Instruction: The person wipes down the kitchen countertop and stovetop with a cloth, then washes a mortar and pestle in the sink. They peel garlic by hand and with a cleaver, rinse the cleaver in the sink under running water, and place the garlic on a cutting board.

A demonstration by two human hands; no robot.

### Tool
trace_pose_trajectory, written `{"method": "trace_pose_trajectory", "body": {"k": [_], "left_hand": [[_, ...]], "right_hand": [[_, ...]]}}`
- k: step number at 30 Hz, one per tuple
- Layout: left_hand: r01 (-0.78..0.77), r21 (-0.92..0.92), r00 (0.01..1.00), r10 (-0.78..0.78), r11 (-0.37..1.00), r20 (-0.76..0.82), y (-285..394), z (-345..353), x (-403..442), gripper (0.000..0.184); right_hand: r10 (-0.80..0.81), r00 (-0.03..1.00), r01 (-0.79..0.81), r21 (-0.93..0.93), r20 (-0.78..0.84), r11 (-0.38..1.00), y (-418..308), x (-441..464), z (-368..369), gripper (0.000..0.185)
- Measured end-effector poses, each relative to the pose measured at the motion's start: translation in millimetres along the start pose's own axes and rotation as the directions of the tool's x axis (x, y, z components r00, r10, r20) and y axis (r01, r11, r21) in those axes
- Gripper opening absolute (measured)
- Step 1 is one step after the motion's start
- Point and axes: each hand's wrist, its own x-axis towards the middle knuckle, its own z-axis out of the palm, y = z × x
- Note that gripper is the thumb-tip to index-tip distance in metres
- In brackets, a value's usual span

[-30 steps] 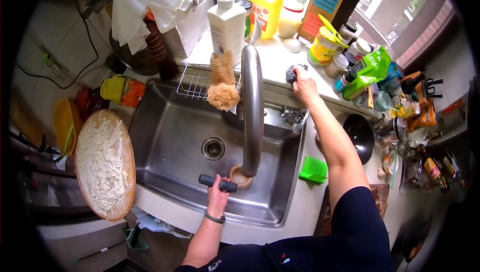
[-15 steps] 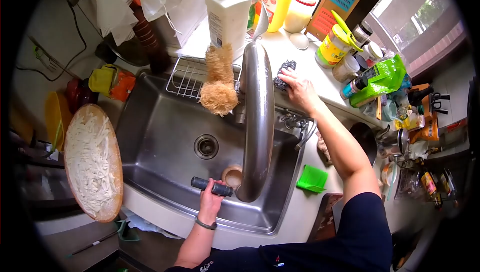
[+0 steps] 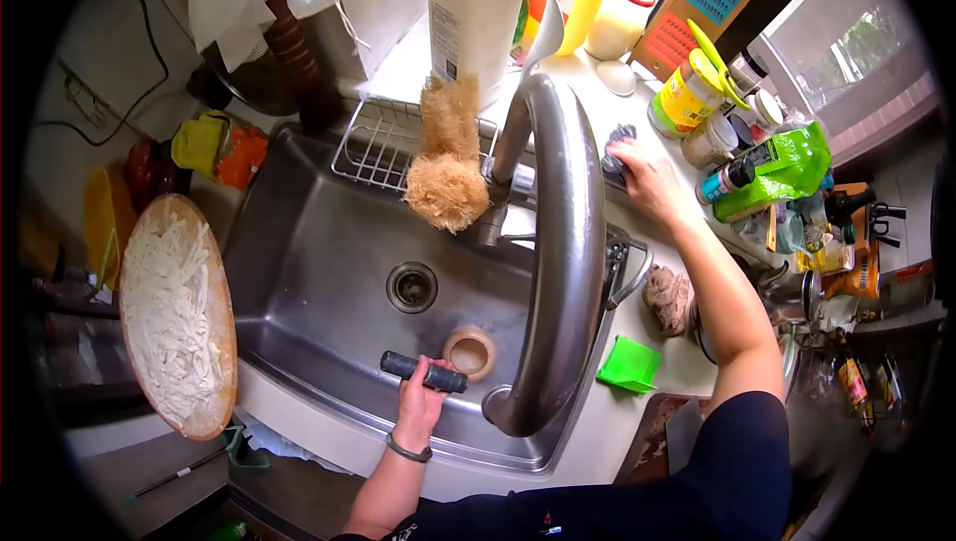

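Grasping a dark cylinder (image 3: 398,365) over the near part of the sink (image 3: 299,277), the left hand (image 3: 418,407) has its fingers closed around the shaft beyond the middle, leaving one end sticking out to its left. The other end lies just beside a small round bowl (image 3: 489,354), which rests on the sink floor beyond the hand; whether they touch, I cannot tell. The cylinder looks stiff and fairly heavy for its size, and its smooth face would turn slippery if wet. A wrap near the middle, with the thumb laid along it, should balance it best. The bowl seems rigid and thick-walled, easiest to take by the rim, and perhaps liable to chip if knocked.

Up and to the right of that hand, past the curved faucet (image 3: 573,242), the right hand (image 3: 652,183) has its fingertips bunched on a dark scrubber (image 3: 619,133) at the ledge behind the sink. That scrubber looks light, springy and coarse, so a loose pinch would do. Whether it is pressed down or lifted slightly, I cannot tell. Left of the right hand, beyond the faucet, a fibrous loofah (image 3: 448,193) hangs over a wire rack (image 3: 363,158); nearer the body sits a green holder (image 3: 629,364).
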Motion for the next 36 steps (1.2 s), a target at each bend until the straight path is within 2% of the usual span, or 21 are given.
{"method": "trace_pose_trajectory", "body": {"k": [2, 3, 4, 7, 10, 12, 13, 14, 16, 18, 20, 22, 23, 24, 26, 28, 31, 34, 36], "left_hand": [[0.049, -0.053, 0.996, -0.045, 0.997, 0.076, -11.2, -13.9, 5.5, 0.02], [-0.064, 0.042, 0.997, 0.062, 0.997, 0.046, -3.0, 16.7, -11.1, 0.021], [-0.066, 0.035, 0.998, 0.066, 0.997, -0.008, -6.0, 14.2, -5.3, 0.021], [-0.124, 0.146, 0.991, 0.13, 0.982, -0.031, -2.7, 13.0, -6.8, 0.022], [-0.125, 0.115, 0.99, 0.132, 0.985, -0.058, -0.3, 17.6, -12.8, 0.021], [-0.091, 0.072, 0.994, 0.095, 0.993, -0.053, -2.4, 18.7, -11.8, 0.02], [-0.058, 0.04, 0.998, 0.059, 0.998, -0.032, -4.3, 15.7, -8.3, 0.02], [-0.02, 0.015, 1.0, 0.02, 1.0, -0.011, -6.5, 14.7, -7.3, 0.019], [-0.079, 0.049, 0.997, 0.08, 0.996, -0.006, -7.6, 13.4, -4.2, 0.02], [-0.128, 0.109, 0.991, 0.131, 0.986, -0.015, -6.3, 9.9, -2.3, 0.021], [-0.123, 0.082, 0.992, 0.125, 0.989, -0.023, -4.3, 13.2, -9.0, 0.021], [-0.105, 0.018, 0.993, 0.106, 0.994, -0.05, -2.2, 15.8, -10.0, 0.022], [-0.047, -0.026, 0.997, 0.045, 0.999, -0.057, -0.1, 11.9, -7.4, 0.022], [0.011, -0.073, 0.998, -0.016, 0.997, -0.064, 1.7, 13.1, -6.4, 0.021], [0.047, -0.058, 0.996, -0.05, 0.997, -0.068, -1.0, 9.6, -6.1, 0.02], [-0.046, -0.035, 0.998, 0.045, 0.998, -0.038, -10.0, 0.9, 1.6, 0.019], [-0.073, -0.031, 0.997, 0.072, 0.997, -0.027, -7.0, -2.3, 1.6, 0.019], [-0.049, -0.062, 0.997, 0.045, 0.997, -0.066, -12.1, -17.3, 9.2, 0.02], [-0.012, -0.003, 0.999, 0.012, 1.0, -0.048, 2.4, 13.0, -10.0, 0.02]], "right_hand": [[-0.025, 0.999, 0.027, 0.091, -0.023, 0.996, 4.5, 23.3, 16.6, 0.036], [-0.028, 0.998, 0.028, 0.006, -0.063, 1.0, 5.9, 39.1, 30.7, 0.035], [0.055, 0.998, -0.053, -0.077, 0.032, 0.996, -4.9, 55.1, 29.1, 0.033], [0.02, 0.999, -0.016, -0.077, 0.051, 0.997, -10.2, 40.9, 17.9, 0.032], [0.006, 0.996, -0.003, -0.04, 0.091, 0.999, -20.5, 4.3, -14.3, 0.034], [0.03, 0.986, -0.016, -0.088, 0.167, 0.996, -23.4, -0.8, -19.5, 0.037], [-0.002, 0.995, -0.001, 0.031, 0.102, 1.0, -13.0, 6.9, -5.8, 0.037], [-0.101, 0.995, 0.102, 0.111, -0.018, 0.989, -9.2, 18.8, 7.1, 0.034], [0.041, 0.997, -0.042, 0.014, 0.066, 0.999, -13.6, 50.9, 23.3, 0.032], [0.038, 0.992, -0.035, -0.03, 0.12, 0.999, -16.1, 55.5, 19.5, 0.033], [0.04, 0.983, -0.026, -0.079, 0.181, 0.997, -14.8, 43.5, 13.6, 0.033], [-0.116, 0.993, 0.116, -0.014, -0.006, 0.993, -11.4, 7.8, 0.7, 0.032], [-0.127, 0.992, 0.127, -0.018, -0.003, 0.992, -17.2, 8.4, -4.2, 0.032], [-0.097, 0.995, 0.099, -0.043, 0.037, 0.994, -24.2, 12.1, -12.2, 0.032], [-0.052, 0.994, 0.058, -0.061, 0.095, 0.996, -23.2, 19.5, -0.3, 0.032], [-0.052, 0.998, 0.052, 0.0, 0.031, 0.999, -6.1, 52.4, 35.0, 0.035], [-0.026, 0.997, 0.021, 0.063, 0.067, 0.998, -14.0, 65.3, 28.2, 0.035], [-0.049, 0.996, 0.049, 0.006, 0.077, 0.999, -10.0, 24.7, 10.5, 0.033], [0.002, 0.992, -0.003, 0.012, 0.13, 1.0, -25.7, 16.1, -11.5, 0.031]]}}
